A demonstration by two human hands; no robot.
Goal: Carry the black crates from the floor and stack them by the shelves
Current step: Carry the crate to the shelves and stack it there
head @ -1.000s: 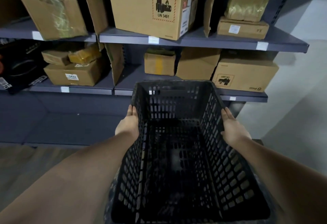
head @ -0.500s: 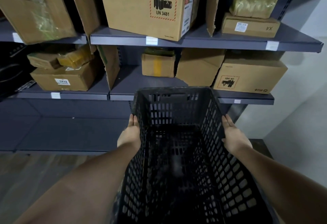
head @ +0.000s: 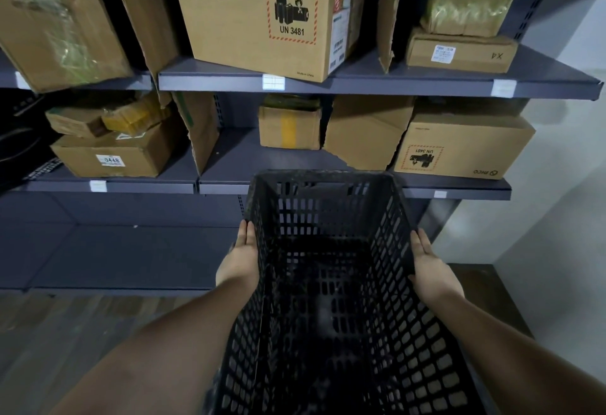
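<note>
A black perforated plastic crate (head: 331, 214) fills the lower middle of the head view, open side up and empty. It is held off the floor in front of the shelves. My left hand (head: 241, 259) presses flat against its left wall, my right hand (head: 429, 265) against its right wall, so the crate is clamped between both palms. The crate's far rim reaches the edge of the middle shelf (head: 144, 186). Its near end runs out of the frame at the bottom.
Grey metal shelving holds several cardboard boxes, among them a big PICO box (head: 255, 14) on the upper shelf (head: 377, 85). The bottom shelf (head: 131, 257) left of the crate is bare. Wooden floor (head: 49, 332) lies lower left, a pale wall (head: 564, 185) at right.
The shelves have grown larger and closer in view, and the crate has come forward and slightly lower with both hands still pressed on its sides.
</note>
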